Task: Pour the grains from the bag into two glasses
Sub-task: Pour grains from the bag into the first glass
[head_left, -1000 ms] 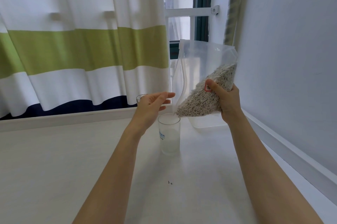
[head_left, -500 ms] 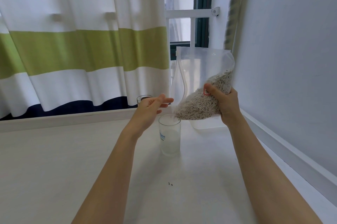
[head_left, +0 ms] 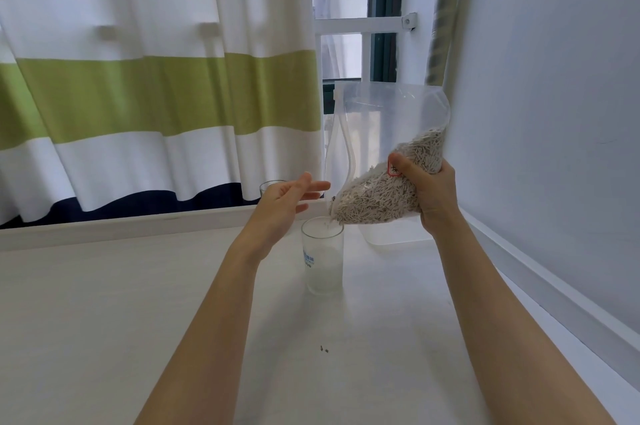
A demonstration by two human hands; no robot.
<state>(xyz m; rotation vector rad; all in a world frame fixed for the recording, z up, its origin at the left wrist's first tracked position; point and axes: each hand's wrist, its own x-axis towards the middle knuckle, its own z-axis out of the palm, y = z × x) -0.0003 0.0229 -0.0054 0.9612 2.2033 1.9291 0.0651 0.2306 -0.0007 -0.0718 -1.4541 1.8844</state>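
Note:
A clear plastic bag of pale stick-shaped grains hangs tilted over a clear glass with blue print, standing mid-table. My right hand grips the bag's grain-filled lower corner. The bag's open mouth points down-left, right at the glass's rim, and a few grains are falling in. My left hand hovers open just left of the bag's mouth, fingers apart, touching nothing. A second glass stands behind my left hand near the curtain, mostly hidden.
A clear plastic tub sits behind the glass, under the bag. A striped curtain hangs along the table's far edge and a white wall runs along the right. Two small dark specks lie on the white table.
The bag has come down and tipped further left, bringing its mouth to the glass's rim. My left hand stays open beside it.

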